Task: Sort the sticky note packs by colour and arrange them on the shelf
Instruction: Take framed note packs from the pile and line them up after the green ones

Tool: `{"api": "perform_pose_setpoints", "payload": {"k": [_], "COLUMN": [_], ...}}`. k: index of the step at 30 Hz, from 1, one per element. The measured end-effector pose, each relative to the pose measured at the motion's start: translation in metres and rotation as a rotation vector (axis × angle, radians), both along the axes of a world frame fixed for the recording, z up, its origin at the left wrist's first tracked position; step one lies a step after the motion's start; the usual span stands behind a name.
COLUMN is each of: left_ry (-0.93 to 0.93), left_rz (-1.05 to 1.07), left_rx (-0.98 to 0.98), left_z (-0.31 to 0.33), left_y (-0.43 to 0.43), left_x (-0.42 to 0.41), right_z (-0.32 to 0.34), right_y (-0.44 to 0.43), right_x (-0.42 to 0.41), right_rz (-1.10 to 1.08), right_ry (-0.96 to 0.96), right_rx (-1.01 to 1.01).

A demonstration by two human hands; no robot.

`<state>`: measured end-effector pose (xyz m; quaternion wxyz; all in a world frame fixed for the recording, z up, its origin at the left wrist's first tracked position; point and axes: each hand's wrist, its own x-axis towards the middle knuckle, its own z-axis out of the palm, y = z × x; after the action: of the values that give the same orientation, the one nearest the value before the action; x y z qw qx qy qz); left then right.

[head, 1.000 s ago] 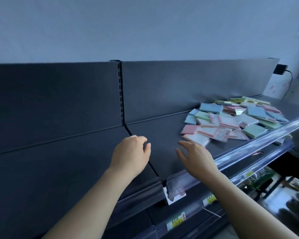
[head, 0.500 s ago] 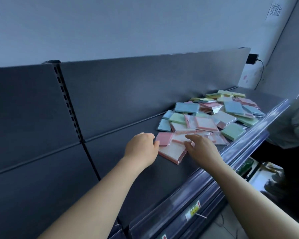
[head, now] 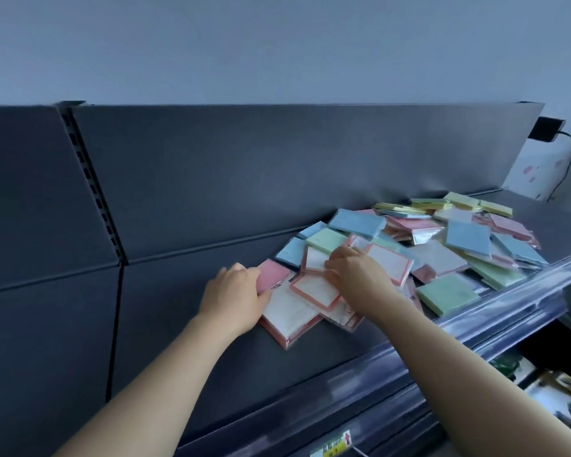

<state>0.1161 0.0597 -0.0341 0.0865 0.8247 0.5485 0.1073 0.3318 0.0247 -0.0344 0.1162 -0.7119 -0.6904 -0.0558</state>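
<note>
A loose heap of sticky note packs (head: 419,245) in pink, blue, green and yellow lies on the dark shelf (head: 211,351), towards its right. My left hand (head: 236,293) curls round the edge of a pink pack (head: 274,275) at the heap's left end. My right hand (head: 360,275) lies on the pink-edged white packs (head: 314,290) beside it, fingertips bent onto a tilted pack (head: 315,258). A larger pink pack (head: 290,319) lies under both.
The shelf's clear plastic front rail (head: 475,328) runs diagonally below the heap. A slotted upright (head: 93,192) divides the dark back panel on the left. A black box with a cable (head: 546,128) hangs on the wall at far right. Lower shelves show below.
Both hands have reached further right into the heap. The left hand has closed on the pink pack and the right hand now lies on the pink-edged packs.
</note>
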Motion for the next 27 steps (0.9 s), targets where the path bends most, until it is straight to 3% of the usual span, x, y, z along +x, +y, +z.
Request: {"api": "perform_pose_setpoints", "payload": {"k": [3, 5, 10, 15, 19, 22, 27], "left_ry": [-0.076, -0.155, -0.305, -0.228, -0.250, -0.381, -0.615], "left_rz": [0.054, 0.064, 0.016, 0.036, 0.086, 0.159, 0.263], "left_rx": [-0.008, 0.050, 0.020, -0.070, -0.140, -0.190, -0.288], "left_z": [0.000, 0.002, 0.010, 0.004, 0.010, 0.012, 0.012], "left_y": [-0.008, -0.014, -0.027, -0.026, -0.024, -0.023, -0.024], "left_x": [-0.001, 0.001, 0.027, 0.052, 0.070, 0.079, 0.082], "right_z": [-0.007, -0.006, -0.001, -0.010, -0.018, -0.021, -0.023], "right_y": [0.005, 0.005, -0.013, -0.043, -0.055, -0.058, -0.060], "right_x": [0.003, 0.007, 0.024, 0.043, 0.051, 0.050, 0.048], "right_rz": [0.060, 0.079, 0.247, 0.290, 0.213, 0.138, 0.107], "right_ry": [-0.163, -0.147, 0.011, 0.173, 0.421, 0.583, 0.684], "right_rx": [0.097, 0.181, 0.299, 0.142, 0.127, 0.140, 0.150]}}
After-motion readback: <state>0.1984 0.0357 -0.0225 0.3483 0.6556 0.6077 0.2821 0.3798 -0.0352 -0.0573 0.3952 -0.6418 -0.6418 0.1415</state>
